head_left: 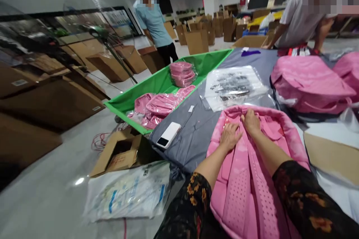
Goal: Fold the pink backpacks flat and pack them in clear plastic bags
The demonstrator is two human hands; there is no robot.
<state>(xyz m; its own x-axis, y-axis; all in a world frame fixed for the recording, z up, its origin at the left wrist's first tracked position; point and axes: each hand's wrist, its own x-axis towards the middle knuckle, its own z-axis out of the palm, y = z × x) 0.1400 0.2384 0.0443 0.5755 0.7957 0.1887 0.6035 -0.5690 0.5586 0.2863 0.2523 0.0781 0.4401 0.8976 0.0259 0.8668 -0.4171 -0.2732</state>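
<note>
Two hands at the upper end of a pink backpack [238, 190], lying straps up on the counter [193, 130].
The left hand [230, 137] lies on the fabric beside the strap tops, fingers slightly parted; close by, the right hand [251, 122] has its fingers bent near the top rim, and whether either pinches any cloth I cannot tell. Just beyond the rim lies a clear plastic bag [234, 82] with dark print; to the left, a white phone [169, 134]; to the right, another pink backpack [311, 82]. Past the counter's left edge, a green bin [126, 105] holds plastic-wrapped pink pouches [162, 104], with an open cardboard box [105, 157] below. Farther back stand a person in light blue [154, 22] and another in white [298, 16].
</note>
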